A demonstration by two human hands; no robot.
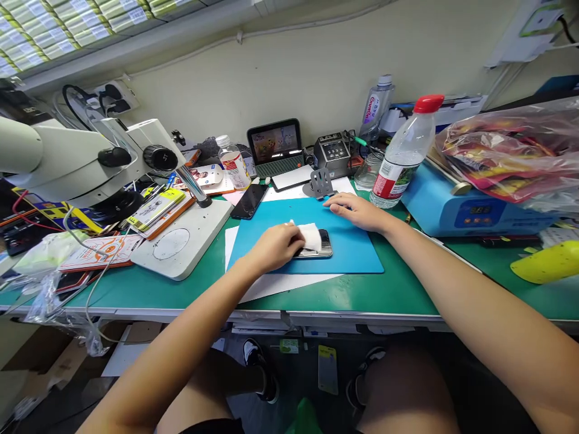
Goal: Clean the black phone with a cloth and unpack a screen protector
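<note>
A smartphone (326, 246) lies flat on the blue mat (262, 217), its screen dark and reflective. My left hand (278, 246) has its fingers closed on a white wipe (310, 236), which rests on the phone's surface. Part of the phone is hidden under that hand and the wipe. To the right, my right hand (357, 211) lies over the mat's upper right edge with its fingers stretched out, holding nothing. Just beyond its fingertips stands a grey phone stand (321, 183).
A microscope base (190, 241) stands at left, with another dark phone (249, 201) behind the mat. At right are a red-capped bottle (400, 157) and a blue heating device (470, 208). A small screen device (275, 144) leans by the wall, near a soldering station (332, 154).
</note>
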